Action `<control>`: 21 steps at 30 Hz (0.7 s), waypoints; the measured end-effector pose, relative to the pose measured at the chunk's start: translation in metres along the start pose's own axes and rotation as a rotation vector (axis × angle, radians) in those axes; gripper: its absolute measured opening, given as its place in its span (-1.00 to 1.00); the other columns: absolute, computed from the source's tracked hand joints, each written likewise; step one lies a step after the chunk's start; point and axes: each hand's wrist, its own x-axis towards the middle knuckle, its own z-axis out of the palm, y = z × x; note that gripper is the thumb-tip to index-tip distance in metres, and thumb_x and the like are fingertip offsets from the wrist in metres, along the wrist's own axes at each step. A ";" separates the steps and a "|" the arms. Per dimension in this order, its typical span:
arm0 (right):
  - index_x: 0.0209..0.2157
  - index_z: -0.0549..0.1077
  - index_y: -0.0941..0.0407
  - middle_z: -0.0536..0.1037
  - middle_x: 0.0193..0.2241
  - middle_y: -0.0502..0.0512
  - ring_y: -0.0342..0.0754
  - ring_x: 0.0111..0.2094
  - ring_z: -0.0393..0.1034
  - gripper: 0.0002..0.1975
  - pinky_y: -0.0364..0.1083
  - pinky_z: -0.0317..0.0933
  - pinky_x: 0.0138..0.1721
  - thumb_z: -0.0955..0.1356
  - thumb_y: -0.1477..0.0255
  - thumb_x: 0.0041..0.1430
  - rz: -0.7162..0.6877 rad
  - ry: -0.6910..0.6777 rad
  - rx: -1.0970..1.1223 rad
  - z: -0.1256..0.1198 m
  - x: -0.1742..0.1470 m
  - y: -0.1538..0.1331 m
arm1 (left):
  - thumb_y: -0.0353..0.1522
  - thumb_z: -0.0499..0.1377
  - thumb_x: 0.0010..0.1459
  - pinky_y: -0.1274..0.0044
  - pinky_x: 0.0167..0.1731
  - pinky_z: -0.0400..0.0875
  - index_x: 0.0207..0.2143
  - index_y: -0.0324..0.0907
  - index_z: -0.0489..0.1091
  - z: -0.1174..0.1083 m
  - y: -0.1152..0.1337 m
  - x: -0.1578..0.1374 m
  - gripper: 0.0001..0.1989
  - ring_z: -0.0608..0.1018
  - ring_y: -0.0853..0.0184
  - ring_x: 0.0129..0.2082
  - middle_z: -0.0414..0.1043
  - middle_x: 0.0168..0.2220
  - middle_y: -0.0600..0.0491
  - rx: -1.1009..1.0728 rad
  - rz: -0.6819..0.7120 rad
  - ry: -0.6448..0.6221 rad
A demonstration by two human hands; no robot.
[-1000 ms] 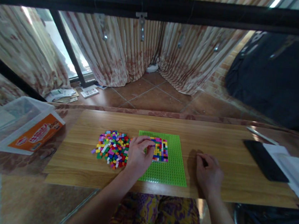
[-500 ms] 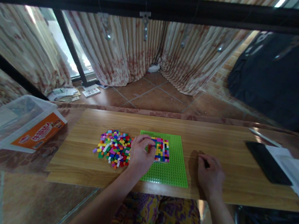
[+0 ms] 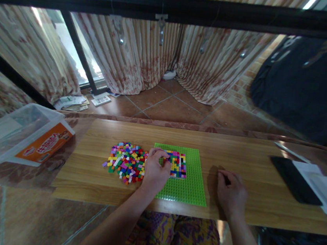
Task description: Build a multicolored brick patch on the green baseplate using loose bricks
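Note:
My left hand (image 3: 156,172) is over the left part of the green studded baseplate (image 3: 193,188), thumb and forefinger pinched at the edge of a patch of colourful toy bricks (image 3: 178,164). Whatever sits between those fingertips is too small to make out. The patch has many colours in tight rows, and my hand hides its left side. Just left of the hand lies a heap of loose toy bricks (image 3: 126,162). My right hand (image 3: 232,193) rests on the table right of the baseplate, its fingers curled in with nothing visible in them.
The wooden table (image 3: 85,182) runs across in front of me. A clear plastic box (image 3: 23,134) with an orange label stands at its left. On the right are a black flat object (image 3: 295,180), white papers (image 3: 324,190) and a thin pale stick (image 3: 291,151).
The view has shifted slightly. My left hand stays pinched at the brick patch, with barely any movement over it. My right hand has kept its place on the table.

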 end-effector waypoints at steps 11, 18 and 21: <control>-0.36 0.54 0.13 0.56 -0.31 0.21 0.07 -0.26 0.42 -0.72 0.03 0.29 -0.20 0.26 0.28 0.16 -0.001 -0.001 -0.016 0.000 0.000 0.001 | -0.54 0.14 -0.09 0.51 -0.32 0.37 -0.41 -0.17 0.41 0.014 -0.014 -0.003 -0.83 0.45 0.36 -0.34 0.37 -0.37 0.09 -0.149 -0.215 0.043; -0.37 0.54 0.14 0.56 -0.32 0.21 0.07 -0.27 0.43 -0.71 0.02 0.29 -0.22 0.26 0.27 0.15 0.002 0.000 -0.021 0.000 0.000 0.002 | -0.56 0.11 -0.11 0.50 -0.31 0.39 -0.42 -0.19 0.39 0.021 -0.015 -0.001 -0.83 0.45 0.37 -0.35 0.37 -0.41 0.10 -0.198 -0.251 0.076; -0.37 0.54 0.14 0.55 -0.32 0.20 0.06 -0.27 0.42 -0.71 0.02 0.29 -0.22 0.26 0.27 0.15 0.002 0.004 -0.014 0.002 0.000 0.003 | -0.55 0.11 -0.07 0.49 -0.28 0.40 -0.40 -0.19 0.40 0.021 -0.015 -0.004 -0.84 0.47 0.35 -0.32 0.39 -0.40 0.09 -0.179 -0.260 0.071</control>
